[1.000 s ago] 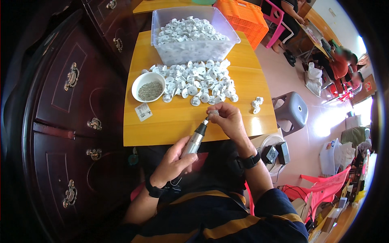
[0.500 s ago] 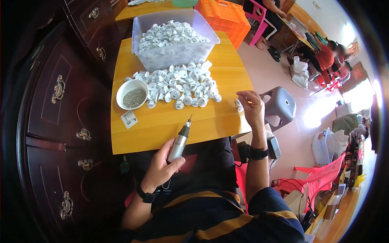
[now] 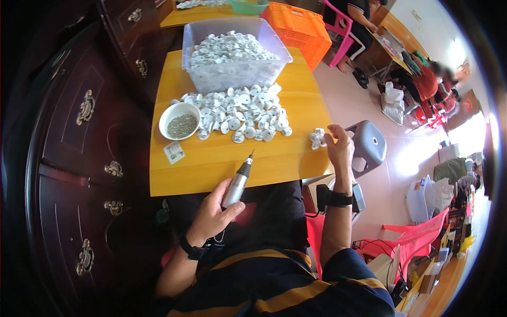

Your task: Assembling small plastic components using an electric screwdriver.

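My left hand (image 3: 211, 215) is wrapped round a silver and black electric screwdriver (image 3: 236, 185), its bit tilted up over the near edge of the yellow table (image 3: 211, 169). Beside a small cluster of white plastic parts (image 3: 317, 138) at the table's right edge is my right hand (image 3: 340, 149). Its fingers are bent but apart, with nothing visible between them. A larger pile of round white plastic parts (image 3: 248, 113) covers the middle of the table. At the pile's left stands a white bowl (image 3: 164, 121) of small metal screws (image 3: 182, 126).
Behind the pile is a clear plastic bin (image 3: 232, 79) full of white parts. A printed label (image 3: 174, 152) lies near the bowl. Dark wooden drawers (image 3: 68, 111) stand along the left. A grey stool (image 3: 367, 142) is right of the table, an orange crate (image 3: 298, 31) beyond it. People sit farther off.
My right hand has moved slightly right and down, uncovering more of the small cluster. The left hand still holds the screwdriver. The whole view has shifted a little.
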### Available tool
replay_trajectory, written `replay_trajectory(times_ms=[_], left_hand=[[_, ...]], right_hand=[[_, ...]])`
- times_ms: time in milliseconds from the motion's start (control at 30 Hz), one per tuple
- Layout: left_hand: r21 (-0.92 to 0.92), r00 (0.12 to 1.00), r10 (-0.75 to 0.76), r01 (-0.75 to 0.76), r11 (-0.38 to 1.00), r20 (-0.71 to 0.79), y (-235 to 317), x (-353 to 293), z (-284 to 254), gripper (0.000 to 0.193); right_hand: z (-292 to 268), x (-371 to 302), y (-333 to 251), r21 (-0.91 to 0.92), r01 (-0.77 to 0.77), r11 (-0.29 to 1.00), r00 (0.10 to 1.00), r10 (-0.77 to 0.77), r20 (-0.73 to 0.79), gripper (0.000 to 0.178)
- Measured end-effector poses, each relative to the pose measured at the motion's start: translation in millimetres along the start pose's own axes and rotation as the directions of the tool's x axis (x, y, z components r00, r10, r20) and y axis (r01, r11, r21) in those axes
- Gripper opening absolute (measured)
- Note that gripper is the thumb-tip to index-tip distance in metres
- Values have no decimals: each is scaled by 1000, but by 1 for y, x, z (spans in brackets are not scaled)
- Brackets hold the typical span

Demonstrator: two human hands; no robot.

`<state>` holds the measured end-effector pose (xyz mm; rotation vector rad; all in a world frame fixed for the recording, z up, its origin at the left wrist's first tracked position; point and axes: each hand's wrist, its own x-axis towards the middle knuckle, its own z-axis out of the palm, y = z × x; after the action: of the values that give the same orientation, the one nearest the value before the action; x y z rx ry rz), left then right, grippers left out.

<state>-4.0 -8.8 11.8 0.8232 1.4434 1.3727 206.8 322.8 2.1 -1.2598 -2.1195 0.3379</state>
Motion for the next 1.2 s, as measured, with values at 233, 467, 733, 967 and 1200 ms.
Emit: replay_trajectory(times_ms=[233, 467, 733, 967, 1200], left_hand=[[-100, 996, 50, -57, 993, -69, 4, 0, -1, 62], [-289, 930, 107, -216, 933, -352, 12, -1, -13, 59], [-344, 822, 149, -386, 856, -550, 24, -5, -26, 50], [-336, 834, 147, -368, 867, -532, 20, -7, -28, 47], [-350, 844, 145, -363, 864, -516, 21, -5, -27, 48]], right_hand=[[-7, 26, -96, 268, 227, 936, 943, -280, 179, 24], [60, 33, -208, 356, 482, 801, 660, -599, 453, 17], [158, 23, -295, 32, 758, 652, 478, -587, 653, 19], [169, 12, -328, -144, 835, 530, 437, -482, 760, 25], [173, 13, -319, -96, 847, 523, 409, -526, 745, 27]])
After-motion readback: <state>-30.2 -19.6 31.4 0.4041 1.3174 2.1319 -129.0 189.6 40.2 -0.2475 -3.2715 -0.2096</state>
